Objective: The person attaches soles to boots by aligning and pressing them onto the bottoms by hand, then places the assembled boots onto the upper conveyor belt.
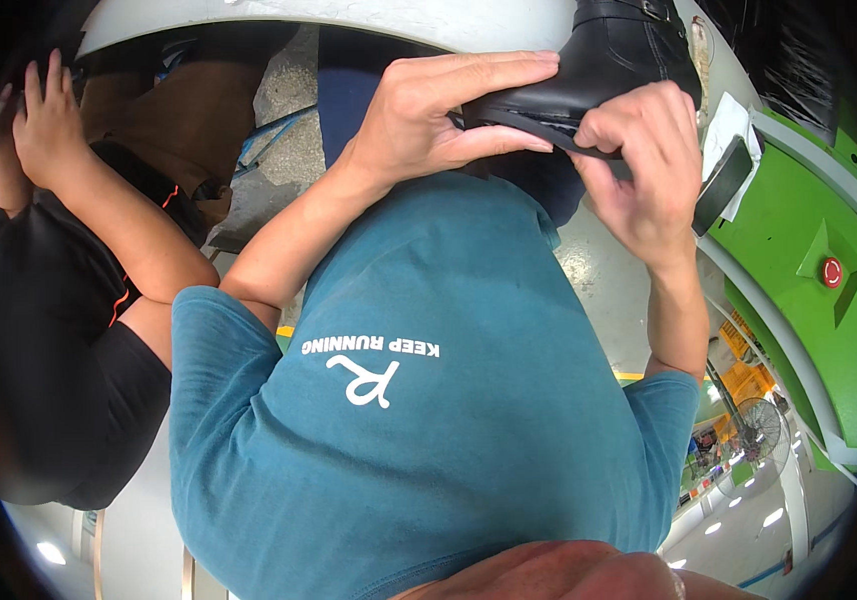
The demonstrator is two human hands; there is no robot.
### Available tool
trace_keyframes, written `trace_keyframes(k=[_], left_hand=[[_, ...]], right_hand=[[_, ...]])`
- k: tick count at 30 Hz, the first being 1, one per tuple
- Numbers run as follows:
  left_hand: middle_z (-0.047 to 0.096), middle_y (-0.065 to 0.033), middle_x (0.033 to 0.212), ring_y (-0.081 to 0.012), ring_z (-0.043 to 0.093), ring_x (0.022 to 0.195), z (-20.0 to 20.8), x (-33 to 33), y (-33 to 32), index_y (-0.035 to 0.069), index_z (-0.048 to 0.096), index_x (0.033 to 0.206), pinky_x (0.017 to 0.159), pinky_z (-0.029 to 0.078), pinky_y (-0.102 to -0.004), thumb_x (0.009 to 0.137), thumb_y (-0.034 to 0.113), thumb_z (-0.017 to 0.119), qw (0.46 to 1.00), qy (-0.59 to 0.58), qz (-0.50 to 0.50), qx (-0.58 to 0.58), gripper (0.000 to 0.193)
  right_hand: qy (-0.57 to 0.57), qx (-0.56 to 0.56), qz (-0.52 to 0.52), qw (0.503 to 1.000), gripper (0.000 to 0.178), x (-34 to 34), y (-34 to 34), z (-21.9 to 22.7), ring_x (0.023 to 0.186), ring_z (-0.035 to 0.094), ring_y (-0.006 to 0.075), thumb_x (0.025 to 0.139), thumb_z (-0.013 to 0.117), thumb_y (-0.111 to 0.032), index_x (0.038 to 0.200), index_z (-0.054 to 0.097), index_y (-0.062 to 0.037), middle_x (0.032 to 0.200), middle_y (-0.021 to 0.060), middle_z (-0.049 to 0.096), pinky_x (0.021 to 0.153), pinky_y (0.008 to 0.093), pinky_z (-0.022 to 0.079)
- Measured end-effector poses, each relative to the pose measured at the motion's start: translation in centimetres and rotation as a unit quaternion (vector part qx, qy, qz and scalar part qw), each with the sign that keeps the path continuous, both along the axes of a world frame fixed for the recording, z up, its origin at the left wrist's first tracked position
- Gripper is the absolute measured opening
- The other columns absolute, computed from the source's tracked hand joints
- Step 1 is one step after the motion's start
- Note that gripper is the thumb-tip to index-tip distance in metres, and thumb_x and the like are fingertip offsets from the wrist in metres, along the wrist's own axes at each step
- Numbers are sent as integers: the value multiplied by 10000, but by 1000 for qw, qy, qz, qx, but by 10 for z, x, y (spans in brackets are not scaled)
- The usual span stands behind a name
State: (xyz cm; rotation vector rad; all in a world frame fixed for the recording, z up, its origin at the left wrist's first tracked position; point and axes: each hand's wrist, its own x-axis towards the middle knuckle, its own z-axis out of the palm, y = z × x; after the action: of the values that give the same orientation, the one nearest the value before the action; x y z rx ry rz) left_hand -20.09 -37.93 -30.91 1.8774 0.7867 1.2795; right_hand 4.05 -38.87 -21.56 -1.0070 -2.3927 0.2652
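A black leather ankle boot with a strap and buckle is at the top of the head view, its toe pointing left. Along the lower edge of the boot runs a black sole, and a gap shows between it and the upper near the toe. My left hand clasps the toe end, fingers on top and thumb along the sole. On the near side, my right hand has its fingers curled and pinched on the sole's edge. Its fingertips are partly hidden behind its own knuckles.
A pale table curves along the top. On the right, a phone lies on white paper beside a green machine with a red button. A co-worker in black sits close on my left, hands raised.
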Motion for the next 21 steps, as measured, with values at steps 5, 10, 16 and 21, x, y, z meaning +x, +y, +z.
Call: trace_keyframes(k=[5,10,16,21], left_hand=[[837,-142,1271,-266,818,1169,7,3,3,22,832,1286,1034,649,-353,749,194,1026,999,-11,26,-36,595],[838,-169,1251,-273,823,1154,8,9,0,-13,829,1262,1036,647,-362,782,137,1008,998,-30,30,-49,534],[838,-194,1233,-275,826,1139,15,8,11,-30,825,1255,1043,639,-359,827,82,979,998,-23,16,-57,468],[842,-179,1234,-276,823,1144,34,-4,27,-8,833,1243,1028,641,-353,818,68,971,998,52,-23,-32,453]], right_hand=[[9,-140,-22,990,363,-4,16,20,793,591,215,665,912,-23,949,689,-57,880,34,636,690,349,446],[24,-242,-35,969,344,-7,30,26,769,555,153,722,946,-67,961,699,-48,882,7,609,676,302,451],[58,-297,-107,947,574,5,39,23,776,518,120,685,1060,-197,1116,702,-70,979,13,568,687,280,457],[95,-121,-94,984,474,18,21,4,848,608,188,721,1009,-145,1069,704,-46,963,46,628,734,330,501]])
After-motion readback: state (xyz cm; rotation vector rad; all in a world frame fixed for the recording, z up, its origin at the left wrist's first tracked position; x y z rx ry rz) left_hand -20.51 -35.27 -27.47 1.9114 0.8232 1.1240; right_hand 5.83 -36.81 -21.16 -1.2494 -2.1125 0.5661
